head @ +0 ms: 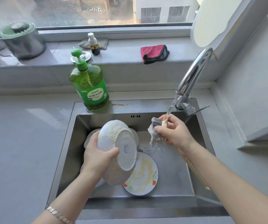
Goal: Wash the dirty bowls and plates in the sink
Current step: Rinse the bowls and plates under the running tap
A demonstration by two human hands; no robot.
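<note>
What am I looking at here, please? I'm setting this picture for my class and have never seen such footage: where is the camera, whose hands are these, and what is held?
There is no machine. A person wears one camera on the head, and it looks down at their own two hands over a kitchen sink. The left hand grips a soapy white bowl with its underside turned up. The right hand holds a grey cloth and what look like wooden chopsticks under water running from the tap. A smeared flowered plate lies in the sink, and more dishes are partly hidden behind the bowl. A green bottle of dish soap stands at the sink's back edge. A pink cloth lies on the windowsill.
</note>
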